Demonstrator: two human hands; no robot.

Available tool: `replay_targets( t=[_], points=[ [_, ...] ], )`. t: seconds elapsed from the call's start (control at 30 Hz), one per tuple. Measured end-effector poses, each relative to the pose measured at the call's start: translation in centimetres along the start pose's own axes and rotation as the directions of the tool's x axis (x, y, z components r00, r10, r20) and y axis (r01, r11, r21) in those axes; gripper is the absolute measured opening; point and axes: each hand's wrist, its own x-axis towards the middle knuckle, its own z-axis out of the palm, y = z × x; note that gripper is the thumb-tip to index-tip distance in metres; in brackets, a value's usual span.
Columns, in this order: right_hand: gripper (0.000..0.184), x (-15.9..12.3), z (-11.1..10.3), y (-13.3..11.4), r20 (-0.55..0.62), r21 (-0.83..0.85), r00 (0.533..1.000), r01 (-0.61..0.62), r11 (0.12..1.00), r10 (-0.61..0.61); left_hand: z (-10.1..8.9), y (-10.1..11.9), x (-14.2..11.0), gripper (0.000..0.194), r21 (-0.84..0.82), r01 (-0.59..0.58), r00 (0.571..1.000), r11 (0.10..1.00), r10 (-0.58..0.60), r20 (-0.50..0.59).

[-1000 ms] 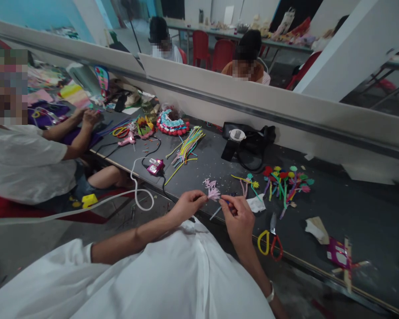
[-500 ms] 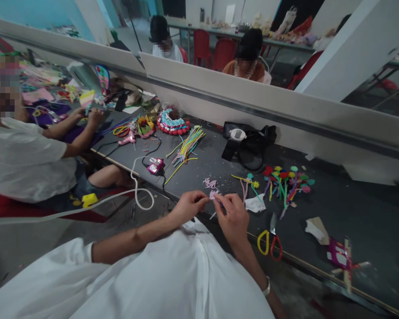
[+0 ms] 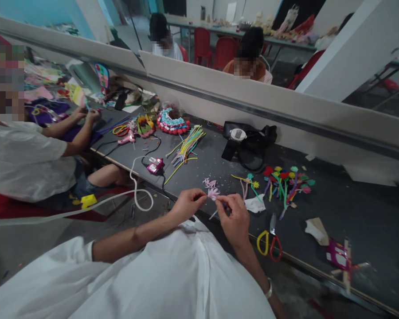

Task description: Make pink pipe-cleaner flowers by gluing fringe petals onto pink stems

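At the bench [image 3: 335,204]'s near edge: pale-pink pipe-cleaner flower [image 3: 213,193] between both hands, about equally near. Left hand [image 3: 188,206]: thumb and forefinger pinched on its left side. Right hand [image 3: 234,217]: fingertips closed on its lower right. Purple packet [image 3: 155,166] left; print illegible.

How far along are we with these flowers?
Looks done: the colourful flower cluster beyond the scissors. In hand: a pale pink flower, petals spread, pinched between left hand and right hand. Probably left: the bundle of plain stems, with no heads on them.
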Motion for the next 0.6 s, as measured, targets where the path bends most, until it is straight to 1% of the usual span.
replay_targets(
  t=[0.2,0.3,0.6],
  points=[
    [0.014,0.13,0.42,0.3,0.022,-0.111,0.999,0.033,0.993,-0.03,0.12,-0.32,0.13,0.024,0.107,-0.114,0.993,0.988,0.113,0.016],
    [0.014,0.17,0.51,0.43,0.028,-0.133,0.999,0.033,0.991,-0.03,0.14,-0.41,0.17,0.024,0.128,-0.128,0.992,0.983,0.126,0.018],
    [0.015,0.46,0.85,0.54,0.021,-0.148,1.0,0.007,0.989,-0.004,0.33,-0.28,0.28,0.027,0.113,-0.152,0.988,0.982,0.151,0.018]
  ],
)
